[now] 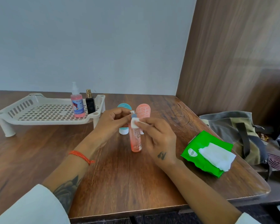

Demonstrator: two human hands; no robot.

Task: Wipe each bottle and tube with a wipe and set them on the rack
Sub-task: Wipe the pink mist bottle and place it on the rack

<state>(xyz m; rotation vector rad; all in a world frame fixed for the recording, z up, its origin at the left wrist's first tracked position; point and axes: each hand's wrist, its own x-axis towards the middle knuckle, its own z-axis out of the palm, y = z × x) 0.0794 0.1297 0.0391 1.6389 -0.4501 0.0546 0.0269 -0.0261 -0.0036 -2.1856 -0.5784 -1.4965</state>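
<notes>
The peach bottle (135, 139) stands at table centre; my left hand (111, 122) pinches its cap, my right hand (158, 136) pinches a wipe (134, 122) against its neck. Two bottles (78, 104) already sit on the rack (23, 117) at ten o'clock; two tubes (143, 110) at twelve wait.

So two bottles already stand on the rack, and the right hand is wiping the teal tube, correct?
Not quite. In the head view the right hand presses the wipe to the pink pump bottle, not a teal tube. Two bottles do stand on the rack.
</notes>
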